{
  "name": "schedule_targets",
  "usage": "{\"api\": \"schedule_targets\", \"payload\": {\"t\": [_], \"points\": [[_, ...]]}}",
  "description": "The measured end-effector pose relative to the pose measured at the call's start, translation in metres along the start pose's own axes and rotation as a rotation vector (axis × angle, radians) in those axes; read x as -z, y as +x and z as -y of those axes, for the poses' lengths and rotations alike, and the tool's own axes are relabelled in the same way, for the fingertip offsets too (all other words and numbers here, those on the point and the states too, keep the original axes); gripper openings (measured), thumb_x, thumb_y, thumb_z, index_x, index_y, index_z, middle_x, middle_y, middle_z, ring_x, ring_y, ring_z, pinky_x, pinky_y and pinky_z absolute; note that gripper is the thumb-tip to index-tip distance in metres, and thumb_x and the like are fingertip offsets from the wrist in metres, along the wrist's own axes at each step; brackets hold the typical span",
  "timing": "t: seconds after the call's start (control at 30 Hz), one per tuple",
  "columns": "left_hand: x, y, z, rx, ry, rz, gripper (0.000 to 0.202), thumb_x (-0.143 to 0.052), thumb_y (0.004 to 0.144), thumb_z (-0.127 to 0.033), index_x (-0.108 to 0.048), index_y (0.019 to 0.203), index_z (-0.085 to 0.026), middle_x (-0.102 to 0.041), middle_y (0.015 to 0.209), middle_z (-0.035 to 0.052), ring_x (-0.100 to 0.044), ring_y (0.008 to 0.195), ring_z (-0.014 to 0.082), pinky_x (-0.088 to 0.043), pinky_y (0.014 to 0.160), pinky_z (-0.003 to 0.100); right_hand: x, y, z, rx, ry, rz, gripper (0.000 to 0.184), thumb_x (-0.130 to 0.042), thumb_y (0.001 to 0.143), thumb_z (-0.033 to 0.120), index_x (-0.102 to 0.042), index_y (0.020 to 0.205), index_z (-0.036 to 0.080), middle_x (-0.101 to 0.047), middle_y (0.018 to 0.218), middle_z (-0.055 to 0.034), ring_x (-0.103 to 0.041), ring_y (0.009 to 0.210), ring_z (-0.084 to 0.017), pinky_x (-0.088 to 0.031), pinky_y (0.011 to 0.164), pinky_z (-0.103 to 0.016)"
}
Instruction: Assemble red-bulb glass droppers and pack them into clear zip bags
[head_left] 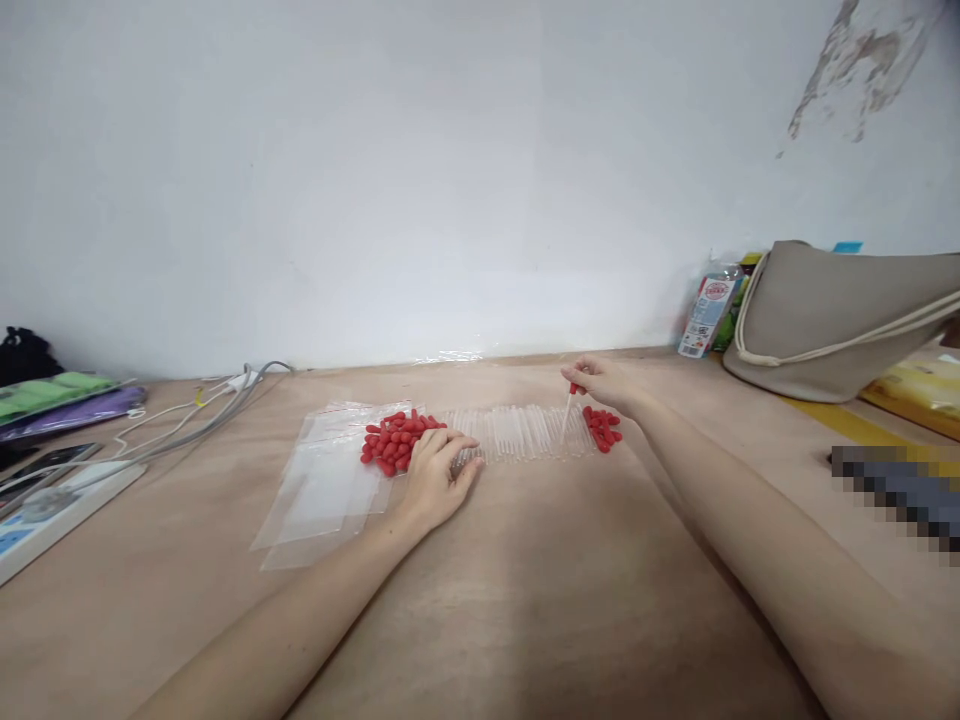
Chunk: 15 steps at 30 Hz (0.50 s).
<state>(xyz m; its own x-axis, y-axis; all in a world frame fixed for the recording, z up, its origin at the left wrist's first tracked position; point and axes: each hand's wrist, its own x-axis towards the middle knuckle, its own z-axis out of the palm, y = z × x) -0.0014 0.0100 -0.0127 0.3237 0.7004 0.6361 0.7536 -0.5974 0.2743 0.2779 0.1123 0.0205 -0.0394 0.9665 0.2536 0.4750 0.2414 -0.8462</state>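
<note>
Ideally, a light pinch close to the red end suits such a slim piece: the right hand (601, 379) has its grip closed, thumb against fingers, on the red top of a thin clear tube (574, 389), whose stem slants down over the row of clear tubes (517, 432) on the wooden surface (480, 620). Any push is probably best made along the stem, since sideways pressure could roll its neighbours. The left hand (435, 475) lies palm down at the row's left end, beside the larger red heap (391, 442); its grip is loose, fingers parted, nothing visibly held, though I cannot tell whether the fingertips press a tube. Flat, gentle contact there should steady the row without nudging the red pieces
</note>
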Motion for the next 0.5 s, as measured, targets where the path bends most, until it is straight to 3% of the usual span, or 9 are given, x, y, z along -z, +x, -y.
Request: {"api": "schedule_targets", "payload": {"t": [0.23, 0.37, 0.5], "points": [[0.0, -0.001, -0.002, -0.009, 0.004, 0.05, 0.011, -0.055, 0.078, -0.023, -0.063, 0.086, -0.02, -0.058, 0.089, 0.0042, -0.048, 0.088, 0.0205, -0.039, 0.08, 0.037, -0.026, 0.007, -0.01, 0.011, -0.45, 0.156, 0.023, -0.052, 0.076, 0.04, -0.052, 0.067, 0.018, -0.06, 0.061, -0.0011, -0.051, 0.055, -0.012, -0.036, 0.051, -0.023], [0.001, -0.001, -0.003, -0.003, 0.034, 0.068, 0.011, -0.056, 0.077, -0.024, -0.063, 0.085, -0.021, -0.058, 0.089, 0.0039, -0.047, 0.089, 0.0209, -0.037, 0.08, 0.037, -0.03, 0.005, -0.01, -0.009, -0.558, 0.092, 0.026, -0.054, 0.074, 0.043, -0.056, 0.068, 0.018, -0.062, 0.066, -0.0045, -0.053, 0.06, -0.014, -0.035, 0.053, -0.024], [0.001, 0.002, -0.004, 0.033, 0.105, 0.079, 0.012, -0.055, 0.077, -0.027, -0.063, 0.084, -0.021, -0.057, 0.091, 0.0038, -0.047, 0.09, 0.0212, -0.036, 0.08, 0.037, -0.013, -0.001, -0.004, 0.035, -0.624, -0.057, 0.029, -0.05, 0.075, 0.046, -0.058, 0.077, 0.018, -0.063, 0.078, -0.0053, -0.055, 0.067, -0.015, -0.035, 0.054, -0.023]]}}
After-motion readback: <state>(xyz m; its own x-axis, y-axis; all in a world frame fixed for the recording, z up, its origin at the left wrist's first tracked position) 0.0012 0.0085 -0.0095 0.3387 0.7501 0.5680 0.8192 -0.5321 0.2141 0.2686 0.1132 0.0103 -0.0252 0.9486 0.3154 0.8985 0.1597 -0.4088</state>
